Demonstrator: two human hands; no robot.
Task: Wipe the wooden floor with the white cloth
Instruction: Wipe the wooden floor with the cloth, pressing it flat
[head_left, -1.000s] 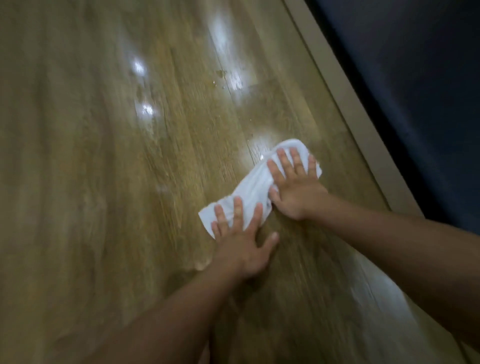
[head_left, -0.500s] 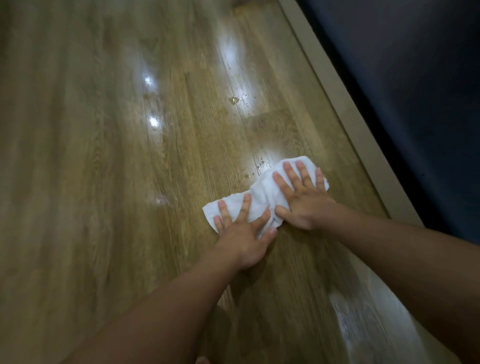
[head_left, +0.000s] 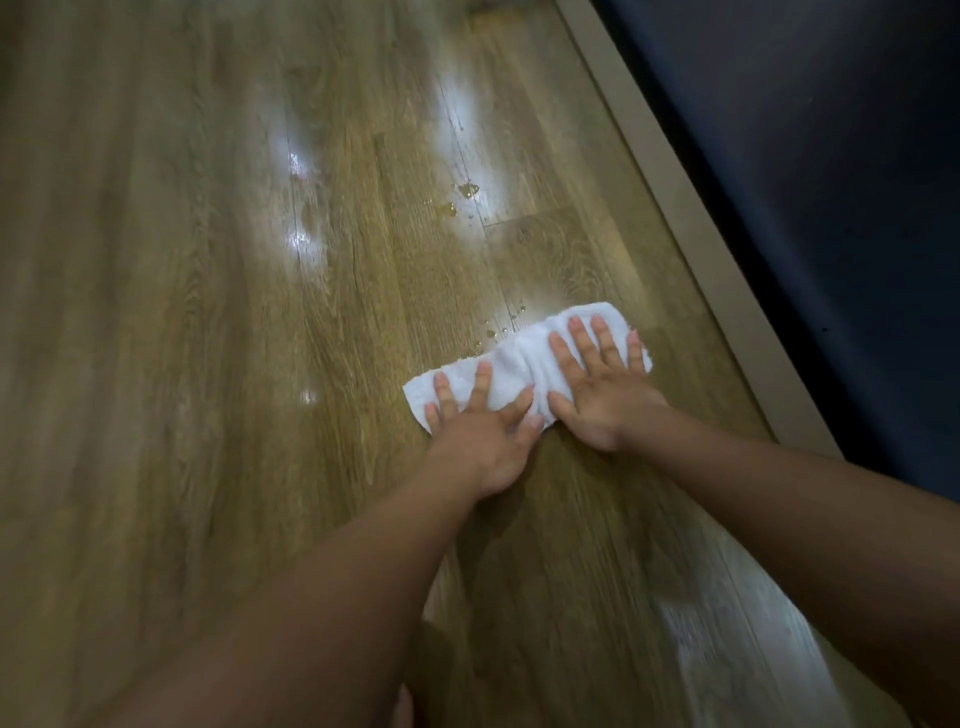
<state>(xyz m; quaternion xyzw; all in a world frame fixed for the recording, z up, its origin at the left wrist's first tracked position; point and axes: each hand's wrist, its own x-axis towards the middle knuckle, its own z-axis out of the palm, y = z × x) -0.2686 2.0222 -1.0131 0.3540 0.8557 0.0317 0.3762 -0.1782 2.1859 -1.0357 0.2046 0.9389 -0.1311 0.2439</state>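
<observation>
A white cloth (head_left: 511, 371) lies bunched into a long strip on the wooden floor (head_left: 208, 364), right of centre. My left hand (head_left: 480, 441) presses flat on its left end with fingers spread. On its right end my right hand (head_left: 602, 395) presses down the same way. Small water droplets (head_left: 496, 332) sit just beyond the cloth's far edge. A larger wet patch (head_left: 467, 189) glistens farther ahead.
A pale baseboard (head_left: 701, 249) runs diagonally along the right side of the floor, close to the cloth's right end. Beyond it is a dark blue wall (head_left: 831, 208). Bright light reflections show on the floor (head_left: 301, 244) to the left and ahead.
Both hands have pushed the cloth a little forward toward the droplets. The cloth has turned from a diagonal to lying nearly level across, with my left hand drawn up beside my right.
</observation>
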